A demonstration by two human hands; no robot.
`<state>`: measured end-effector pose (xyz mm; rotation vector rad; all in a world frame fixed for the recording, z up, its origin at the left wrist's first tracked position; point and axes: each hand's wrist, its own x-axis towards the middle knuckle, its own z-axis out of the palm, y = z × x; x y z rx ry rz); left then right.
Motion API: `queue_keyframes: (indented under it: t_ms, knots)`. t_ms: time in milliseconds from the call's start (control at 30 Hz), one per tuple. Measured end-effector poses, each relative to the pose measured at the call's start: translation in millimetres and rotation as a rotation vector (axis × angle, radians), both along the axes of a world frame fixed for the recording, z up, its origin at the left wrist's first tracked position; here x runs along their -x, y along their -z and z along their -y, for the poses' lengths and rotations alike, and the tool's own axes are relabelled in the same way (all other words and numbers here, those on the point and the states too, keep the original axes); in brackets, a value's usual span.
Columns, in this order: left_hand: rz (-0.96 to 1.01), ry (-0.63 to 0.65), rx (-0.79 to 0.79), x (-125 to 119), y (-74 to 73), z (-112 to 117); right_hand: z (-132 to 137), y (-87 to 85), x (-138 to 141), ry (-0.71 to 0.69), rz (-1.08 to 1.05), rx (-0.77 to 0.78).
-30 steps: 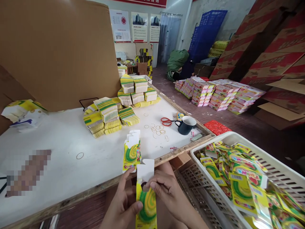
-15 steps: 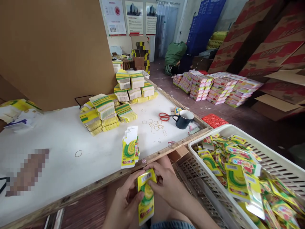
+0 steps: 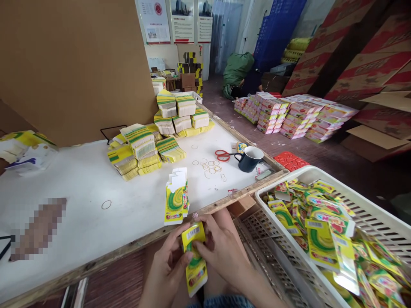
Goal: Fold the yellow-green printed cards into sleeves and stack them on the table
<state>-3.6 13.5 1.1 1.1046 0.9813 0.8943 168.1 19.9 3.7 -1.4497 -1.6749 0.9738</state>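
Note:
Between my two hands, over my lap at the table's front edge, is a small yellow-and-green printed carton (image 3: 196, 270), with a barcode near its upper end. My left hand (image 3: 170, 261) grips its left side, thumb on the front face. My right hand (image 3: 221, 248) holds the right side, its thumb pressed on the carton's middle. The fingers behind the carton are hidden. Just beyond, a few flat cartons (image 3: 176, 201) of the same print lie overlapped on the white table (image 3: 138, 205), their white flaps pointing away.
Bundled carton stacks (image 3: 141, 149) stand farther back. Loose rubber bands (image 3: 212, 167), red-handled scissors (image 3: 222, 155) and a dark mug (image 3: 248, 159) lie to the right. A white crate (image 3: 269, 209) of yellow cartons stands at my right. Beyond are pink boxes (image 3: 272, 113) and a red stool (image 3: 290, 161).
The carton in my hands has tilted slightly and shifted a little up and left. Both hands keep their hold. A dark-clothed person shows more clearly by the green sack.

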Motion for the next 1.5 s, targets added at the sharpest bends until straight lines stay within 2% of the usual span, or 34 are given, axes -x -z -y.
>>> queue_keyframes:
  t_ms: [100, 167, 233, 267, 333, 367, 433, 500, 533, 567, 633, 700, 767, 833, 933, 1067, 1167, 1333, 1433, 1500]
  knots:
    - [0.07, 0.02, 0.043, -4.0, -5.2, -0.6, 2.0, -2.7, -4.4, -0.038, -0.217, -0.044]
    - [0.104, 0.042, 0.05, -13.1, -9.0, 0.1, 4.5, -3.9, -6.2, 0.009, -0.365, -0.018]
    - [0.093, 0.048, 0.014, -24.0, -12.0, -0.9, 8.3, -6.4, -12.4, 0.076, -0.421, -0.033]
    - [0.066, 0.051, -0.02, -28.1, -13.0, -3.1, 10.7, -9.1, -19.3, 0.112, -0.385, -0.077]
    - [-0.064, 0.044, -0.143, -29.3, -13.5, -12.8, 16.7, -18.3, -43.1, 0.248, -0.174, -0.247]
    - [-0.17, 0.022, -0.226, -25.6, -12.6, -20.1, 20.0, -24.2, -59.5, 0.36, -0.014, -0.362]
    - [-0.449, -0.066, -0.397, -10.9, -7.4, -37.5, 26.1, -35.2, -94.7, 0.706, 0.323, -0.592]
    - [-0.694, -0.144, -0.485, 6.7, 2.4, -53.2, 29.2, -39.6, -121.2, 0.885, 0.523, -0.671]
    - [-0.788, -0.131, -0.513, 13.6, 8.5, -58.6, 28.6, -37.6, -127.0, 0.898, 0.545, -0.671]
    - [-0.854, -0.097, -0.526, 18.2, 14.9, -61.9, 26.1, -32.8, -126.5, 0.861, 0.52, -0.64]
    - [-0.921, -0.023, -0.563, 19.9, 26.6, -62.4, 14.5, -16.5, -107.2, 0.72, 0.365, -0.53]
    - [-0.948, 0.008, -0.608, 15.0, 34.6, -57.7, -4.6, 2.3, -70.7, 0.566, 0.181, -0.36]
    - [-0.969, 0.0, -0.645, 9.9, 38.1, -52.4, -26.9, 16.4, -30.0, 0.469, 0.081, -0.222]
    - [-0.979, -0.012, -0.656, 8.8, 38.3, -49.1, -46.3, 23.3, 3.5, 0.357, 0.088, -0.121]
    - [-0.942, -0.032, -0.64, 15.1, 36.6, -47.5, -62.4, 25.2, 31.8, 0.3, 0.09, -0.066]
    - [-0.822, -0.147, -0.61, 26.0, 37.0, -48.0, -65.1, 26.0, 44.0, 0.313, 0.042, -0.082]
    - [-0.809, -0.189, -0.554, 30.7, 35.3, -52.6, -64.3, 28.5, 47.6, 0.295, -0.017, -0.105]
    - [-0.63, -0.328, -0.397, 37.1, 18.2, -73.0, -64.4, 37.4, 46.0, 0.216, -0.202, -0.093]
    - [-0.535, -0.298, -0.381, 39.1, 11.3, -88.0, -63.5, 41.9, 43.5, 0.175, -0.29, -0.08]
    - [-0.547, -0.267, -0.365, 38.0, 14.1, -95.8, -62.7, 42.6, 42.4, 0.18, -0.309, -0.075]
